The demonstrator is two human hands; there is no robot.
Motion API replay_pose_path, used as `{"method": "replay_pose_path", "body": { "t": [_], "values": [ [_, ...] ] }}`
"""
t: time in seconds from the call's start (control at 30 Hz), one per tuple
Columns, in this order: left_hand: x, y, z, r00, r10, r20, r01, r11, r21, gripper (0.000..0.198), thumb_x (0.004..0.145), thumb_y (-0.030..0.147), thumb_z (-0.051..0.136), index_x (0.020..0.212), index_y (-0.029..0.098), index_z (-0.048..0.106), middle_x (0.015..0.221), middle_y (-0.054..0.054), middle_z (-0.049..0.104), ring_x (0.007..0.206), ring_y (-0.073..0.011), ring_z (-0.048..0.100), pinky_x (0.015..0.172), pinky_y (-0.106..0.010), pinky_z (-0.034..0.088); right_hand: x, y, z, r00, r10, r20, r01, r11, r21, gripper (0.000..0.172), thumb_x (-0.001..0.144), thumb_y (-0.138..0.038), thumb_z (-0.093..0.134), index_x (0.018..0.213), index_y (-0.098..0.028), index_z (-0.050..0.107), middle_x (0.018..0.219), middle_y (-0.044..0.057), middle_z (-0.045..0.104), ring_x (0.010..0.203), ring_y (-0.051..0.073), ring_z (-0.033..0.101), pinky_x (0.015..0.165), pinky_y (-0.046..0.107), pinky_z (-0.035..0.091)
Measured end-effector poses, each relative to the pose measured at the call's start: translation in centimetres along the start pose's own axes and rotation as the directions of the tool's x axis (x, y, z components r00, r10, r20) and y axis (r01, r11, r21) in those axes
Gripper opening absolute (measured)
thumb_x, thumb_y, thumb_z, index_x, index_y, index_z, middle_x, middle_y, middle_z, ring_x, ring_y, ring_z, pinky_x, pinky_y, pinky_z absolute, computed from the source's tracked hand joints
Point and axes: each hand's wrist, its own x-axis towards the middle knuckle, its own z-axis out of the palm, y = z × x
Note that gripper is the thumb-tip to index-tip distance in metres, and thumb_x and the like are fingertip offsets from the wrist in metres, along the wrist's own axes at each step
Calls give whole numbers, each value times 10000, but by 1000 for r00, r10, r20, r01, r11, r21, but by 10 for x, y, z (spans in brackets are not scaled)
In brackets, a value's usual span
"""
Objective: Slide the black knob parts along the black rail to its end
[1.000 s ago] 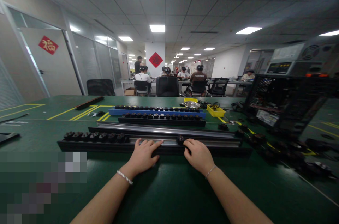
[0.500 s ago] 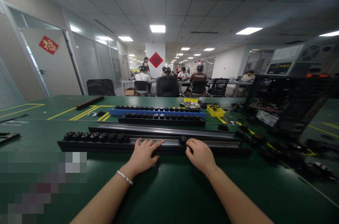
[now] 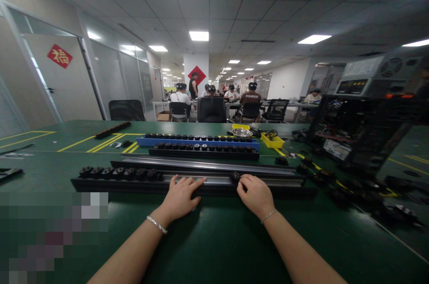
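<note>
A long black rail [image 3: 134, 186] with a silvery channel lies across the table in front of me. Several black socket modules [image 3: 118, 173] sit in a row in its left part. My left hand [image 3: 181, 194] rests on the rail's middle, fingers spread, with no object in it. Farther right, my right hand [image 3: 256, 192] has its fingers curled against a single black socket module [image 3: 235, 177] seated in the channel. The fingertips partly cover that module. Just behind lies a second rail [image 3: 201, 164] with a bare metal channel.
Beyond are a blue rail [image 3: 144, 142] and a black rail [image 3: 201, 154], both filled with modules. A yellow bin [image 3: 273, 142] and a metal dish [image 3: 241, 133] stand at the back. Loose black parts [image 3: 355, 197] and an open computer case [image 3: 355, 127] occupy the right.
My right hand and the single socket module have shifted slightly right along the channel. My left hand has stayed in place. In the background, a standing person has moved right.
</note>
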Motion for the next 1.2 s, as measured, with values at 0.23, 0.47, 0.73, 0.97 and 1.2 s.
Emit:
{"method": "replay_pose_path", "body": {
  "t": [0.23,0.47,0.73,0.97,1.2],
  "values": [
    [0,-1,2,1000,1,-13,-1,1000,-1,586,803,361,514,1359,406,331,1093,-11,586,1083,-231,490,1054,-560,115,0,2,5,997,67,-39,-69,996,-49,295,864,-318,423,684,-200,624,811,44,665,779,162,569,739,280,392],
    [0,-2,3,1000,-4,-19,4,1000,-5,583,809,358,516,1359,407,329,1087,-8,587,1081,-226,490,1052,-563,107,4,-3,8,976,216,-36,-217,976,-32,307,828,-434,486,618,-214,531,693,21,609,681,150,546,606,274,344],
    [0,-1,2,1000,-7,-3,7,1000,2,573,816,370,502,1361,409,328,1118,-11,580,1095,-233,488,1058,-558,98,7,-10,2,940,341,11,-341,939,44,244,810,-409,493,924,-214,584,867,42,664,777,175,602,625,276,392],
    [0,0,1,1000,-14,8,13,1000,16,579,818,370,501,1367,401,323,1124,-16,578,1105,-231,482,1062,-548,95,7,-10,1,942,335,33,-336,941,35,281,827,-378,455,985,-207,613,944,62,676,845,192,611,701,292,427],
    [0,-1,2,1000,-9,1,9,1000,19,584,811,371,505,1365,408,322,1112,-12,581,1094,-233,487,1056,-552,107,6,-7,2,939,345,2,-345,938,22,292,829,-349,445,1011,-193,612,958,75,677,860,208,610,738,313,429]
  ]
}}
